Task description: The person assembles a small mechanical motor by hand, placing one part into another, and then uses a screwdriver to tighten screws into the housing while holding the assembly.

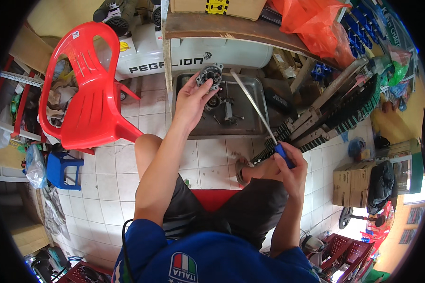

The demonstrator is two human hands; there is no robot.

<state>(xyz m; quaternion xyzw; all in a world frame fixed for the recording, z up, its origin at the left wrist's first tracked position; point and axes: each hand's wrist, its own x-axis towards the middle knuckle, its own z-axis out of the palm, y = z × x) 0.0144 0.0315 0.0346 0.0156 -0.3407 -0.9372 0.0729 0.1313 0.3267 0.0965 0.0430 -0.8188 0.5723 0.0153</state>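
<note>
My left hand (193, 104) reaches out over the near left part of a metal tray and grips a round metal machine housing (211, 74), its open face with inner parts turned up. My right hand (293, 167) is closed around the blue handle of a long screwdriver (255, 108). The steel shaft slants up and left, its tip near the housing but apart from it. Below, the grey rectangular tray (256, 85) sits on the floor with dark metal parts (228, 109) and several small loose pieces in it.
A red plastic chair (87, 118) and a blue stool (63, 169) stand at left. Behind the tray lies a large white tank (148, 49) under a wooden shelf (212, 28). Green-black ribbed tracks (349, 115) lean at right. Cardboard boxes (354, 185) stand farther right.
</note>
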